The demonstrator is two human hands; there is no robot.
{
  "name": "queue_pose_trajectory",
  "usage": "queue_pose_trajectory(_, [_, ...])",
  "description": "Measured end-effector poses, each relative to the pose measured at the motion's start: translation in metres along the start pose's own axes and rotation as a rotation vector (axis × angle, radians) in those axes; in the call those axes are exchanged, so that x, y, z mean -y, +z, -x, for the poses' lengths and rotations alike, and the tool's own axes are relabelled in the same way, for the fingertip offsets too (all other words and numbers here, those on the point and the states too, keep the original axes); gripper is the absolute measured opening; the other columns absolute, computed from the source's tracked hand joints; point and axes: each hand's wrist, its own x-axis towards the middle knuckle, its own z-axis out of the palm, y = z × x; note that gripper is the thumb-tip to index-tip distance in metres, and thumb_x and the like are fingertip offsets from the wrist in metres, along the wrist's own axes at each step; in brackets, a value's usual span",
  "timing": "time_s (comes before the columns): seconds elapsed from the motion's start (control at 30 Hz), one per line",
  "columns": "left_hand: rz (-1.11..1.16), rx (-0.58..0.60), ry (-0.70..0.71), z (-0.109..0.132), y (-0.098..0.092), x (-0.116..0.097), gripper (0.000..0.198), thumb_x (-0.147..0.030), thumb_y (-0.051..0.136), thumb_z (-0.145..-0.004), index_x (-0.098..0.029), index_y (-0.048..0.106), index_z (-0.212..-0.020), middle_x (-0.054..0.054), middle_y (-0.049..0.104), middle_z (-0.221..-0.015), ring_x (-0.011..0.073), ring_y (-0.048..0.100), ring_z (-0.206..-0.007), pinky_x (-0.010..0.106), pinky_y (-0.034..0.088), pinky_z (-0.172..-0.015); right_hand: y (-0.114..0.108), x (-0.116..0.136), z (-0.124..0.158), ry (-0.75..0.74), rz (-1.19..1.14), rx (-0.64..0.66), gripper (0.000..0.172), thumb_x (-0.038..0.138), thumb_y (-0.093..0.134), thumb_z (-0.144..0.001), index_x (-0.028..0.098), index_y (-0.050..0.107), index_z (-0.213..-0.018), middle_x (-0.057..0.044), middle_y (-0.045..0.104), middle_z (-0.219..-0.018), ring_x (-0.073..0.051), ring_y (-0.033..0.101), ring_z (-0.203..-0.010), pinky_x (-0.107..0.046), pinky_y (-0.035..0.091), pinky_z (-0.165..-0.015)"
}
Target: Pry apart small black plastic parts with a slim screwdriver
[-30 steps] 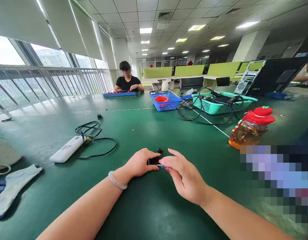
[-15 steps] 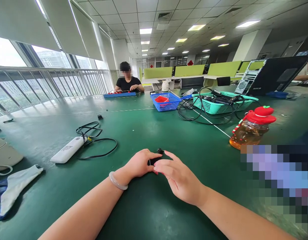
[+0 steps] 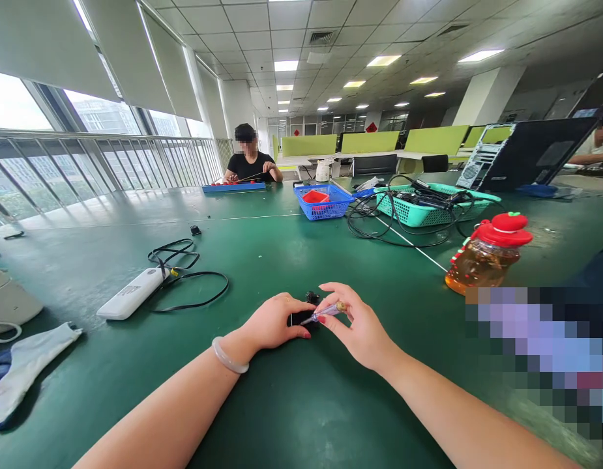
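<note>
On the green table [image 3: 301,404], my left hand [image 3: 274,320] is closed around a small black object [image 3: 301,317], thumb on the near side and fingers on the far side. Most of that object is hidden, so its kind is unclear. My right hand [image 3: 360,326] pinches a small screwdriver [image 3: 336,310] with a clear purplish handle. The screwdriver is tilted, its tip down at the black object. Just beyond my fingers sits a small dark piece [image 3: 311,297]; whether it belongs to the black object I cannot tell.
A white power strip [image 3: 132,294] with a black cord and a glove [image 3: 34,365] lie left. Ahead are a blue basket [image 3: 324,207] and a green basket [image 3: 412,212] of cables. A red-lidded bottle [image 3: 487,260] stands right. Another person [image 3: 252,159] sits across.
The screwdriver has come into sight in my right hand, its tip now at the black object. My left hand keeps its hold. Across the table, the other person has raised one hand.
</note>
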Motion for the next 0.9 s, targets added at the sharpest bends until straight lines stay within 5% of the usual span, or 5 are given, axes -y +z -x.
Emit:
queue_pose_trajectory(0.17, [-0.002,-0.014,-0.035,0.0,0.001,0.001,0.051,-0.042,0.075,-0.077,-0.03,0.062,-0.125,0.003,0.07,-0.103,0.0213,0.061,-0.094,0.034,0.046,-0.086,-0.008,-0.001,-0.001,0.037,-0.066,-0.002,0.029,0.027,0.061,-0.088,0.026,0.053,-0.115,-0.001,0.073,-0.089,-0.018,0.071,-0.088,-0.037,0.058,-0.087])
queue_pose_trajectory(0.33, [0.014,-0.023,-0.015,0.0,0.004,0.004,0.049,-0.042,0.074,-0.078,-0.03,0.063,-0.124,0.003,0.07,-0.107,0.0218,0.061,-0.096,0.034,0.047,-0.087,-0.015,0.013,0.005,-0.43,0.205,-0.084,0.031,0.009,0.056,-0.087,0.028,0.056,-0.112,0.0,0.072,-0.094,-0.018,0.07,-0.092,-0.045,0.053,-0.099])
queue_pose_trajectory(0.43, [0.012,-0.022,-0.011,0.0,0.004,0.005,0.049,-0.043,0.074,-0.077,-0.029,0.063,-0.124,0.004,0.07,-0.108,0.0221,0.06,-0.097,0.035,0.047,-0.087,-0.015,0.019,0.007,-0.537,0.273,-0.128,0.038,0.005,0.053,-0.087,0.026,0.052,-0.119,-0.001,0.071,-0.095,-0.018,0.071,-0.089,-0.048,0.051,-0.102])
queue_pose_trajectory(0.7, [0.041,-0.018,0.002,0.0,0.004,0.004,0.053,-0.04,0.074,-0.078,-0.029,0.06,-0.129,0.005,0.07,-0.114,0.0222,0.06,-0.101,0.037,0.046,-0.092,-0.009,0.006,0.004,-0.334,0.353,-0.064,0.028,0.014,0.049,-0.093,0.028,0.051,-0.118,-0.003,0.073,-0.099,-0.021,0.07,-0.101,-0.045,0.051,-0.103])
queue_pose_trajectory(0.9, [0.065,-0.042,0.001,0.001,0.004,0.003,0.051,-0.037,0.075,-0.077,-0.029,0.062,-0.125,0.004,0.071,-0.113,0.022,0.061,-0.102,0.036,0.047,-0.092,-0.007,-0.007,0.001,-0.152,0.238,-0.034,0.022,0.02,0.05,-0.093,0.026,0.052,-0.114,-0.004,0.071,-0.099,-0.019,0.07,-0.094,-0.037,0.058,-0.087])
